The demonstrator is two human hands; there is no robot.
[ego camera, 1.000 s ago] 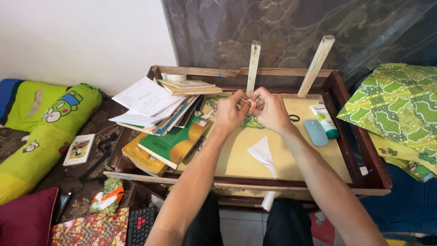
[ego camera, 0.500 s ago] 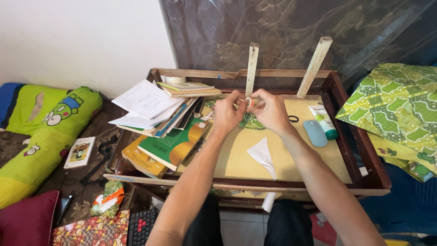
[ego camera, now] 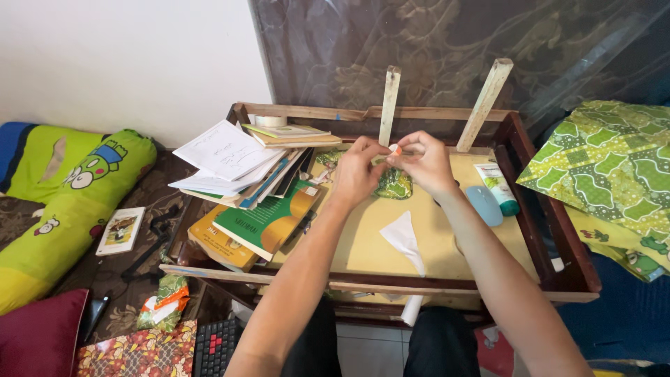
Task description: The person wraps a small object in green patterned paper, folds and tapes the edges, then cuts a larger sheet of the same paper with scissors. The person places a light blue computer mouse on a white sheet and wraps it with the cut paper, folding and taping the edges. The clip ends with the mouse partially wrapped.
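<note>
A small white-and-orange object [ego camera: 395,149], centre frame, is pinched between the fingertips of the left hand [ego camera: 359,171] and right hand [ego camera: 426,162], as before. Both hands hover over a yellow-topped wooden tray table [ego camera: 447,241], books [ego camera: 262,220] stacked left.

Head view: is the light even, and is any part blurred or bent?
Head view: soft, even daylight, no hard shadows; faint glare streaks on the dark patterned sheet behind. Both hands, left hand and right hand, are sharp, but the small white thing at their fingers is too small to identify. Wide lens stretches the forearms at the lower edge.
</note>
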